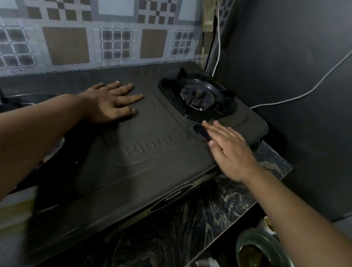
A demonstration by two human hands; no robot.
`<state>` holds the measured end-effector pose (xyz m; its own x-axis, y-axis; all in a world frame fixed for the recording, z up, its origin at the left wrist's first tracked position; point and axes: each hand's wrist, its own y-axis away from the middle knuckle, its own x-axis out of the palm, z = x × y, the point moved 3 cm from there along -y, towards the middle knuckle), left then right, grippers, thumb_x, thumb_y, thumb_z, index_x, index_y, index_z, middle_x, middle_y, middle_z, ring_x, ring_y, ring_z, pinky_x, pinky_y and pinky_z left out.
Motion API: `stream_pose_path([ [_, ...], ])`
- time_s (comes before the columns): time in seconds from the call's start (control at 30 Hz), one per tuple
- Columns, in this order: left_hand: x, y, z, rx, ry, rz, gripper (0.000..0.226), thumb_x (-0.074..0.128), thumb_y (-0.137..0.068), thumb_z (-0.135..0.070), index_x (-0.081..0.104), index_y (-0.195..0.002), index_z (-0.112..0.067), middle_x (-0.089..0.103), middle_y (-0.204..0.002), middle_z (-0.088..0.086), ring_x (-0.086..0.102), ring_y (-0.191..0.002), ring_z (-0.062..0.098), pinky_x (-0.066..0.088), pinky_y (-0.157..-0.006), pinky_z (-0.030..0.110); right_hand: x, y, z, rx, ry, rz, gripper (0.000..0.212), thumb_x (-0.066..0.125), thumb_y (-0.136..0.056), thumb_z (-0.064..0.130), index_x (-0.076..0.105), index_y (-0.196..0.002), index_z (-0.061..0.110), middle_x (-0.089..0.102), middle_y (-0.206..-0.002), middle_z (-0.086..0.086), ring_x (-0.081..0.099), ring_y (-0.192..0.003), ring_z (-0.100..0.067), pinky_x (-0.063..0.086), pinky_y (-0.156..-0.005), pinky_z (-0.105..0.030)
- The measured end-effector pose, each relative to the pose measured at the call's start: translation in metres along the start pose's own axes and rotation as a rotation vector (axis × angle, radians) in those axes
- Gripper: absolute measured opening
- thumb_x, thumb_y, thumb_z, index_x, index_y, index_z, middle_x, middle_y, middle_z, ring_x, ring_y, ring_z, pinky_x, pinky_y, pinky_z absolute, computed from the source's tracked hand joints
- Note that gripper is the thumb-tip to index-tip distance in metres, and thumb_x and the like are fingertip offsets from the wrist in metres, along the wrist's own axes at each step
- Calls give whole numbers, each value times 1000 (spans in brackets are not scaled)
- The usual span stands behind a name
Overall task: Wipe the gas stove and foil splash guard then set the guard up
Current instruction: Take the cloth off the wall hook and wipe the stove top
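Left hand (112,104) flat, fingers spread, palm down on dark grey metal gas stove top (143,158), gripping nothing. Right hand (229,152) flat too, empty, fingertips over black control knob (202,132) near right edge. Black round burner with pan support (197,96) just beyond, far right. Stove on dark marbled counter (217,201). White cable (217,47) against far wall. Green pot (263,264) below, near right. Foil guard not identifiable.

Both our bare arms reach far; left hand (111,102) lies flat, fingers spread, right hand (229,148) flat, fingers together.
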<state>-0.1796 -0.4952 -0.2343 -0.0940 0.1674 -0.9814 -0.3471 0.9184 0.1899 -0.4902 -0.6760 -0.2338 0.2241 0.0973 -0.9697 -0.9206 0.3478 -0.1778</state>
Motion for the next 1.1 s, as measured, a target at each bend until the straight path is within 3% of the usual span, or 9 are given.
stream_pose_path([
  [0.23,-2,4,-3,-12,10,-17,79,-5,-70,-90,-11,-144,-63,-13,-165,-12,-10,-153,17,-2,-123,47,-6,-16,-60,108,-18,-55,57,26,-95,38,44,-146,18,41,-154,4,31,-146,-17,20,-117,-40],
  [0.53,-4,6,-6,-9,13,-29,80,-5,-70,-90,-10,-145,-63,-14,-164,-14,-11,-152,16,-3,-123,46,-15,-43,-117,316,0,51,50,29,-105,31,27,-154,20,21,-162,7,14,-151,-16,8,-119,-50],
  [0.67,-4,6,-6,-11,7,-29,80,-6,-69,-91,-12,-144,-63,-15,-164,-14,-11,-152,16,-3,-123,46,-12,-57,-133,363,-28,50,53,27,-103,33,28,-153,18,22,-163,1,18,-150,-22,13,-122,-49],
  [0.77,-4,5,-6,-9,8,-31,77,-6,-69,-90,-13,-142,-65,-15,-164,-15,-11,-152,16,-3,-123,45,-9,-65,-143,475,-67,-1,53,27,-103,33,30,-152,16,23,-162,-3,21,-149,-22,16,-122,-39],
  [0.97,-3,4,-4,-12,5,-36,73,-5,-71,-89,-14,-140,-67,-13,-164,-15,-10,-152,16,-2,-123,46,-9,-62,-140,786,-161,-186,51,24,-100,31,37,-147,14,37,-152,-16,38,-135,-38,30,-110,-43],
  [1.1,-4,5,-4,-7,15,-40,71,-4,-72,-88,-14,-139,-67,-13,-164,-14,-10,-152,16,-2,-123,46,-2,-43,-131,995,-413,-370,54,25,-103,31,24,-154,17,20,-160,-11,33,-139,-40,26,-113,-40],
])
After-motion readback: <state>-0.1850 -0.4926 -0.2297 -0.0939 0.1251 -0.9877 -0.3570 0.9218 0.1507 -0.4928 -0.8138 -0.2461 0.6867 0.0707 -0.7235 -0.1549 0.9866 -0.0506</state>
